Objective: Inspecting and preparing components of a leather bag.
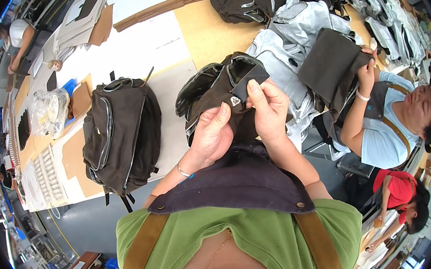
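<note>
A dark brown backpack (204,89) with open zippers lies in front of my chest at the table's near edge. My left hand (211,135) is closed on its fabric, thumb up, beside a small pale triangular badge (235,101). Between the thumb and fingers of my right hand (270,111) is pinched a small stiff black piece (244,84), held against the bag by its open zipper; whether it is attached there I cannot tell. Another dark backpack (122,131) stands to the left, its zippers and straps showing.
Grey-white bags (290,53) are heaped to the right. Beside them a co-worker (383,114) holds a dark bag (331,68). More dark backpacks (244,0) lie at the far side. Cardboard sheets (160,10) and a clear plastic bag (49,110) rest on the table's left part.
</note>
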Available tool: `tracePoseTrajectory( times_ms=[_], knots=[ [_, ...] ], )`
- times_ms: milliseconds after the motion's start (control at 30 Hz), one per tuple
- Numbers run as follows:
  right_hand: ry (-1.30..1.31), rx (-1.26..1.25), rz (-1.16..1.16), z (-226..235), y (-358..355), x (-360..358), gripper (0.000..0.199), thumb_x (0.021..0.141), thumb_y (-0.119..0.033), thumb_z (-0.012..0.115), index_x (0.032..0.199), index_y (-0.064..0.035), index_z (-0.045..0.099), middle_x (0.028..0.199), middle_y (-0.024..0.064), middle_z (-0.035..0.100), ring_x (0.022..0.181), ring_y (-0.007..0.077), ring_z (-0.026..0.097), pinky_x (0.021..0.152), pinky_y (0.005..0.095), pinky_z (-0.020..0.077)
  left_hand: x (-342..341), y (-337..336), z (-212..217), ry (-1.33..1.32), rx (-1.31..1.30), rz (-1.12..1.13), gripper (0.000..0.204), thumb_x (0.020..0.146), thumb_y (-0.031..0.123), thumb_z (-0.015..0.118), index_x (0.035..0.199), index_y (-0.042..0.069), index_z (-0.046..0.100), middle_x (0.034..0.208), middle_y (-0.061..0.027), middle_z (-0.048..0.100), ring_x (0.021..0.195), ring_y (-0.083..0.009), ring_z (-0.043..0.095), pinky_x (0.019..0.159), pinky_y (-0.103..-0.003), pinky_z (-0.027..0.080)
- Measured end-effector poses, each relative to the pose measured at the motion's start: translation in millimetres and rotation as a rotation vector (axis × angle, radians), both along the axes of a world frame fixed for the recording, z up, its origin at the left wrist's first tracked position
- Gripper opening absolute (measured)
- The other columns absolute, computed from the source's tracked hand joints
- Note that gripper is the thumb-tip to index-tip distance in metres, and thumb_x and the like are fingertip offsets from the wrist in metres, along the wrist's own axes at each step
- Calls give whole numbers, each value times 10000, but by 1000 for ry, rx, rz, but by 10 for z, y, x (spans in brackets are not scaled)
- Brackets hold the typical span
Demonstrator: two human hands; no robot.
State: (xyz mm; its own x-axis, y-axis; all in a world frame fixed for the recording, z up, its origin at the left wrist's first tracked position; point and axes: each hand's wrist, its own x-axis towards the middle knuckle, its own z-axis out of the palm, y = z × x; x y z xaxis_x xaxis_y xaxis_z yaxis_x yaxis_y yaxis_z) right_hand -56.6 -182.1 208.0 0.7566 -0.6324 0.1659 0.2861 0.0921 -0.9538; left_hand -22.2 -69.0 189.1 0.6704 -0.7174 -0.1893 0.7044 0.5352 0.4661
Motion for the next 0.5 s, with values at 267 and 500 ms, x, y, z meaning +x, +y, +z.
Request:
tracePoseTrajectory(
  times_ms=[267,500],
  knots=[
    [-33,46,24,2,29,-20,205,858,-105,555,682,0,557,698,5,489,568,48,449,502,191,365,27,8,-38,-49,0,-28,170,893,167,503,958,53,610,951,13,592,922,-63,481,895,-246,328],
    [-5,44,20,-19,14,2,200,854,-115,564,691,0,564,694,4,485,564,50,459,504,190,368,47,-11,-71,-21,-77,-81,193,903,175,483,989,41,592,992,11,585,946,-70,479,904,-243,326]
  ],
)
